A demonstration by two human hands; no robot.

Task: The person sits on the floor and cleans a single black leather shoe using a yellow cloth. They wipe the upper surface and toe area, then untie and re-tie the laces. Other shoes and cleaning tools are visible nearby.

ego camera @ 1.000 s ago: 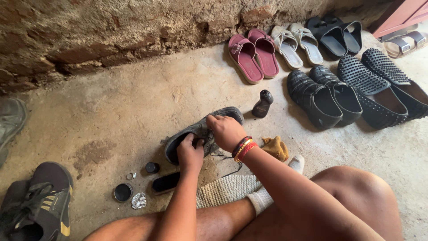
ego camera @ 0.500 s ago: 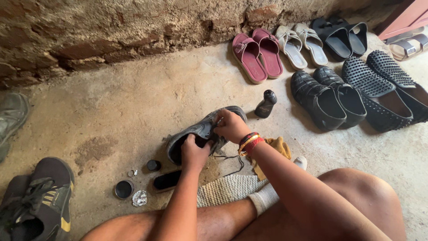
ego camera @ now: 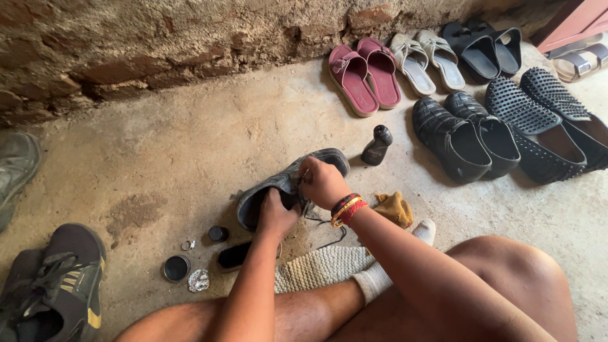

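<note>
At the centre of the frame the left hand [ego camera: 277, 214] grips the heel end of a grey shoe [ego camera: 278, 187], its fingers hooked over the rim of the opening. The right hand [ego camera: 323, 182] is closed in a fist over the shoe's middle, pinching at the laces; a stack of red, gold and dark bangles [ego camera: 346, 209] sits on that wrist. The shoe lies on the concrete floor [ego camera: 190, 152], toe pointing to the upper right.

Just beyond the toe stands a small dark bottle [ego camera: 377, 145]. Below the right wrist lies a crumpled tan cloth [ego camera: 394, 208], and a loose black lace [ego camera: 329, 237] trails beside it. Lower left of the shoe are a small dark cap [ego camera: 218, 234], a round open tin [ego camera: 176, 268], a scrap of foil [ego camera: 198, 280] and a black brush-like object [ego camera: 235, 255]. A knitted off-white mat [ego camera: 316, 267] lies under the person's socked foot [ego camera: 405, 253].

Along the stone wall [ego camera: 158, 44] at upper right sit 2 maroon sandals [ego camera: 364, 73], 2 beige sandals [ego camera: 427, 60], 2 black slides [ego camera: 484, 50], 2 black woven shoes [ego camera: 465, 133] and 2 studded black loafers [ego camera: 544, 117]. A dark sneaker with yellow stripes [ego camera: 57, 278] fills the lower left.
</note>
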